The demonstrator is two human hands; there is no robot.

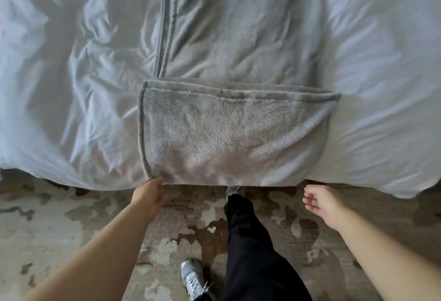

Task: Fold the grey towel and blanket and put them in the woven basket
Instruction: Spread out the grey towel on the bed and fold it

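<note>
A grey fleece blanket (229, 62) lies lengthwise down the middle of a white bed, folded into a long strip. Its near end is folded back on itself, forming a fluffy flap (229, 133) that hangs at the bed's front edge. My left hand (149, 195) reaches the flap's lower left corner, fingertips touching the hem; I cannot tell whether it grips. My right hand (321, 201) hovers open below the bed edge, right of the flap, touching nothing. No towel or woven basket is in view.
The white duvet (381, 86) is rumpled on the left (71, 74) and smoother on the right. Below the bed edge lies a mottled beige-brown rug (71, 217). My legs in black trousers (250, 241) and grey sneakers (193, 277) stand at the bed's foot.
</note>
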